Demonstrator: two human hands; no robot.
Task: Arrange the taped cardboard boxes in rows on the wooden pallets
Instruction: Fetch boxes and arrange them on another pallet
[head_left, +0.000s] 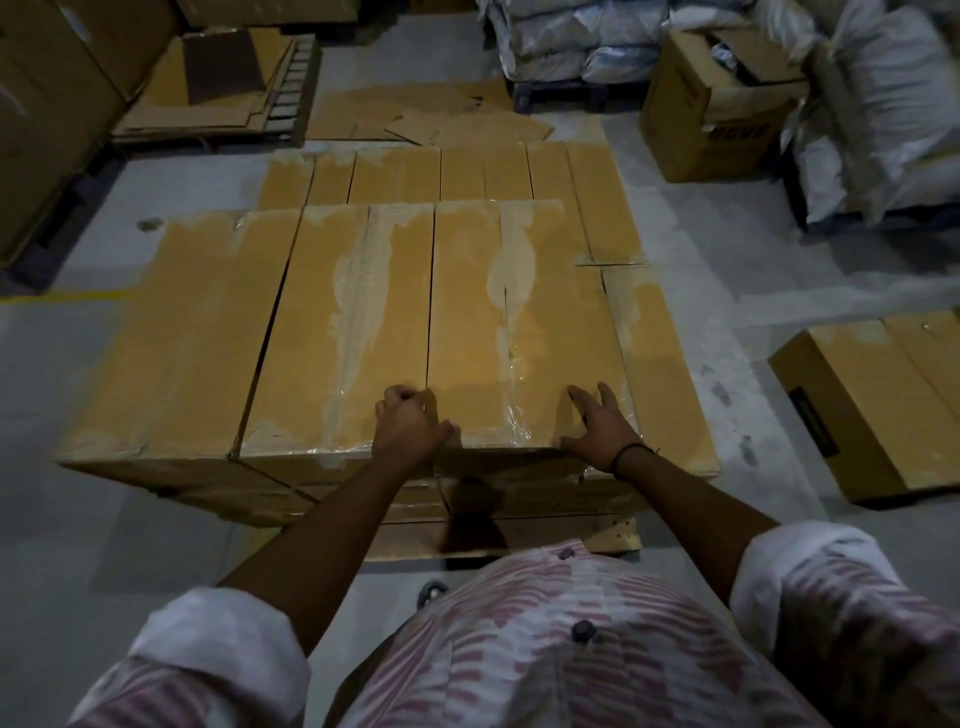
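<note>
You are squaring the taped box (467, 312) on the top layer of the stack on the wooden pallet (613, 538). Your left hand (410, 431) is curling over its near left corner, at the seam with the neighbouring box (337, 322), probably to draw it flush. Your right hand (602, 431) is lying spread and flat on top, steadying it. Dim light and your arms are hiding the front face and most of the pallet. Whether your left fingertips are entering the seam is unclear.

Matt cardboard boxes (467, 322) under glossy clear tape (511, 358); bare wooden pallet (597, 535).
</note>
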